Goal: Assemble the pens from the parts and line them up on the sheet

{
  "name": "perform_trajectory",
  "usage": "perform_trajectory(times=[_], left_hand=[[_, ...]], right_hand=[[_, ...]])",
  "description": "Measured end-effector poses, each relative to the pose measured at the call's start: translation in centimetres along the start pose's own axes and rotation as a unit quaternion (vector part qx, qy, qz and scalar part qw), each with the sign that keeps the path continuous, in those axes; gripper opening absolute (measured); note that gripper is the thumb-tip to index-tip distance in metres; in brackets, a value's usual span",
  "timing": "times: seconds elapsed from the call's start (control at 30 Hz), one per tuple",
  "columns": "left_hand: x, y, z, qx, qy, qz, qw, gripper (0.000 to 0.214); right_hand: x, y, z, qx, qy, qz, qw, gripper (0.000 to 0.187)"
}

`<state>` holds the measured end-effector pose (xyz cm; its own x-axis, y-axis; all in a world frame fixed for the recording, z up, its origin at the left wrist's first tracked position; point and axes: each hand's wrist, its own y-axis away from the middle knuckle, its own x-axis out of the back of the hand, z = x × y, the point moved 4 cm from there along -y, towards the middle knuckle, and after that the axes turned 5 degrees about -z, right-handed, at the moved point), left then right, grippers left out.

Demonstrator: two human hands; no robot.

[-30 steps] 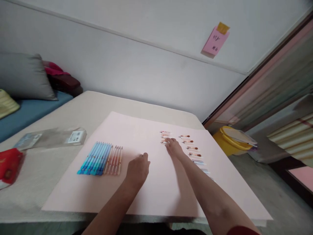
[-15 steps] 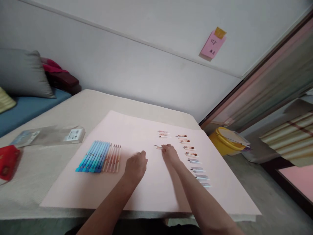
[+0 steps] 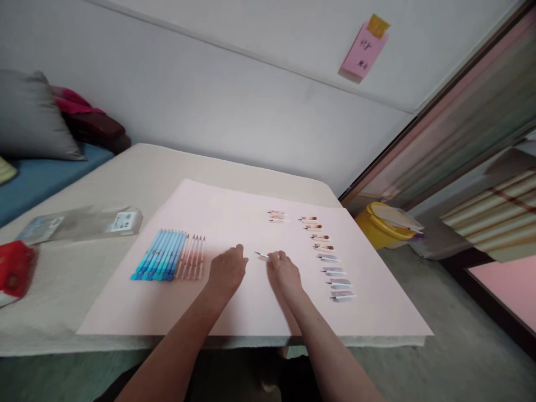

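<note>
My right hand pinches the end of a thin white pen refill, whose dark tip points left, low over the pink sheet. To its left, my left hand is curled closed; whatever its fingers may hold is hidden. Beside that hand lie several pinkish-brown pens, and left of them a row of blue pens, all side by side. On the right stretches a column of short pen parts with dark tips, brown ones above greyish ones. Two pinkish parts lie farther back.
A clear plastic packet and a red object rest on the cloth-covered table at left. A grey cushion sits beyond. At right stands a yellow bucket. The pale wall rises behind the table.
My right hand has drawn the refill left and toward me, away from the two pinkish parts. My left hand stays closed near the pens. The whole view has shifted slightly.
</note>
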<state>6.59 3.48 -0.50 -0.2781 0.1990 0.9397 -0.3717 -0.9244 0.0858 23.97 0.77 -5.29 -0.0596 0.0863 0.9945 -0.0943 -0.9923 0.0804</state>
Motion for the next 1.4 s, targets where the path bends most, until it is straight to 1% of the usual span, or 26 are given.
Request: perform_trajectory(times=[0.13, 0.2, 0.27, 0.3, 0.33, 0.37, 0.4, 0.43, 0.47, 0.5, 0.53, 0.57, 0.6, 0.67, 0.73, 0.8, 0.9, 0.97, 1.07, 1.13, 1.2, 1.27, 1.33, 1.4], left_hand=[[-0.3, -0.3, -0.2, 0.017, 0.023, -0.008, 1.000, 0.014], [-0.4, -0.7, -0.4, 0.032, 0.057, -0.007, 0.998, 0.013], [-0.7, -1.0, -0.4, 0.054, 0.126, -0.006, 0.991, 0.008], [-1.1, -1.1, -0.4, 0.066, 0.181, -0.014, 0.981, 0.007], [-1.6, -1.1, -0.2, 0.082, 0.254, -0.031, 0.963, 0.009], [-2.3, -1.0, 0.0, 0.103, 0.343, -0.055, 0.932, 0.010], [-3.1, -0.9, 0.4, 0.126, 0.440, -0.085, 0.885, 0.011], [-3.9, -0.5, 0.9, 0.156, 0.539, -0.113, 0.820, 0.010], [-4.8, -0.2, 1.5, 0.192, 0.624, -0.139, 0.745, 0.009], [-5.6, 0.2, 2.0, 0.222, 0.686, -0.155, 0.675, 0.009], [-6.2, 0.5, 2.5, 0.244, 0.731, -0.158, 0.617, 0.009], [-6.6, 0.7, 2.9, 0.254, 0.764, -0.153, 0.573, 0.009], [-6.9, 0.8, 3.2, 0.251, 0.790, -0.139, 0.542, 0.008], [-7.2, 0.7, 3.4, 0.224, 0.829, -0.103, 0.501, 0.006], [-7.3, 0.5, 3.4, 0.202, 0.851, -0.073, 0.480, 0.005], [-7.3, 0.4, 3.2, 0.203, 0.856, -0.057, 0.473, 0.004], [-7.3, 0.4, 2.8, 0.218, 0.856, -0.049, 0.465, 0.003], [-7.1, 0.4, 2.6, 0.228, 0.858, -0.041, 0.458, 0.006], [-6.9, 0.3, 2.5, 0.232, 0.861, -0.039, 0.451, 0.011], [-6.7, 0.2, 2.4, 0.226, 0.867, -0.041, 0.441, 0.012], [-6.5, 0.1, 1.9, 0.227, 0.876, -0.032, 0.423, 0.011], [-6.3, 0.0, 1.2, 0.241, 0.884, -0.015, 0.399, 0.010], [-6.1, -0.2, 0.4, 0.257, 0.890, 0.002, 0.377, 0.011], [-5.8, -0.3, -0.3, 0.263, 0.895, 0.012, 0.361, 0.012]], right_hand=[[-0.1, 0.1, 0.0, 0.004, 0.012, 0.012, 1.000, 0.020], [0.0, 0.2, -0.1, 0.006, 0.015, 0.011, 1.000, 0.020], [0.1, 0.2, -0.2, 0.009, 0.012, 0.007, 1.000, 0.020], [0.3, 0.2, -0.2, 0.009, 0.007, 0.004, 1.000, 0.019], [0.5, 0.3, -0.2, 0.009, 0.001, 0.001, 1.000, 0.019], [0.7, 0.4, -0.2, 0.007, -0.007, 0.000, 1.000, 0.018], [1.0, 0.5, -0.2, 0.007, -0.017, -0.001, 1.000, 0.018], [1.2, 0.7, -0.2, 0.006, -0.028, -0.001, 1.000, 0.017], [1.6, 0.9, -0.3, 0.007, -0.040, 0.001, 0.999, 0.017], [1.9, 1.1, -0.5, 0.012, -0.053, 0.005, 0.999, 0.017], [2.1, 1.4, -0.6, 0.019, -0.067, 0.008, 0.998, 0.018], [2.4, 1.6, -0.9, 0.028, -0.080, 0.011, 0.996, 0.019], [2.6, 1.9, -1.1, 0.037, -0.092, 0.012, 0.995, 0.020], [3.0, 2.3, -1.6, 0.050, -0.113, 0.013, 0.992, 0.021], [3.1, 2.6, -1.9, 0.060, -0.139, 0.014, 0.988, 0.019], [3.2, 2.7, -2.0, 0.079, -0.185, 0.018, 0.979, 0.015], [3.4, 2.8, -1.8, 0.121, -0.282, 0.029, 0.951, 0.021], [3.5, 2.8, -1.4, 0.131, -0.341, 0.041, 0.930, 0.025], [3.7, 2.6, -0.3, 0.096, -0.411, 0.059, 0.905, 0.026], [3.8, 2.6, 0.4, 0.063, -0.464, 0.070, 0.881, 0.024], [4.2, 2.7, 1.0, 0.040, -0.523, 0.086, 0.847, 0.022], [4.7, 2.9, 1.5, 0.027, -0.567, 0.104, 0.817, 0.021], [5.3, 3.2, 1.8, 0.026, -0.581, 0.114, 0.806, 0.022], [5.7, 3.4, 1.8, 0.029, -0.575, 0.119, 0.809, 0.021]])
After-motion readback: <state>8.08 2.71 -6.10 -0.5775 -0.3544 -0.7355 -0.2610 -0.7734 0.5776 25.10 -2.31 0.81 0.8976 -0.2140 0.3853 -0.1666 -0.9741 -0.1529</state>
